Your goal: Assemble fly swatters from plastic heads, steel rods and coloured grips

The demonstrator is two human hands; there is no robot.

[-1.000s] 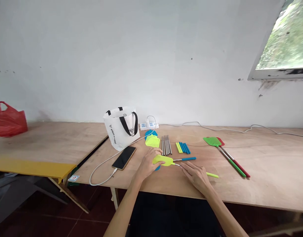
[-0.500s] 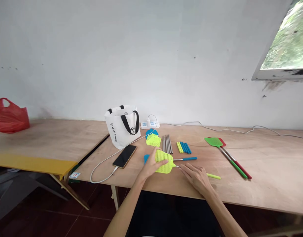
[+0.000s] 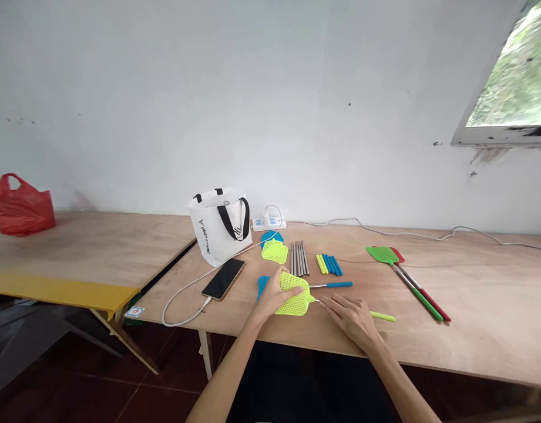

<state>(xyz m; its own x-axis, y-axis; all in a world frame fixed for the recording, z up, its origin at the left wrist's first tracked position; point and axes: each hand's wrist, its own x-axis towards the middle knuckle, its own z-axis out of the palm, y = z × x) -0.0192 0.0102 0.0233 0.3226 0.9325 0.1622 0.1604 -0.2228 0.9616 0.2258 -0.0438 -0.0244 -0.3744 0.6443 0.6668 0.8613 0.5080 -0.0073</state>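
Observation:
My left hand (image 3: 270, 296) grips the mesh head of a yellow fly swatter (image 3: 294, 295), tilted up off the wooden table (image 3: 473, 317). My right hand (image 3: 349, 317) rests over its thin metal shaft, fingers closed around it; the yellow handle end (image 3: 383, 316) sticks out to the right. A blue swatter head (image 3: 262, 284) lies partly hidden behind my left hand, its blue handle (image 3: 339, 284) lying just beyond. Loose yellow and blue swatter heads (image 3: 274, 249), grey metal rods (image 3: 299, 258) and yellow and blue handle sleeves (image 3: 328, 264) lie further back.
A white tote bag (image 3: 219, 226), a phone (image 3: 223, 279) on a white cable and a power strip (image 3: 268, 222) sit at the left back. Finished green and red swatters (image 3: 406, 276) lie to the right. A red plastic bag (image 3: 21, 205) rests on the neighbouring table.
My left hand has lifted and tipped the yellow swatter head from flat to facing me, uncovering the blue head behind it. My right hand stays on the shaft.

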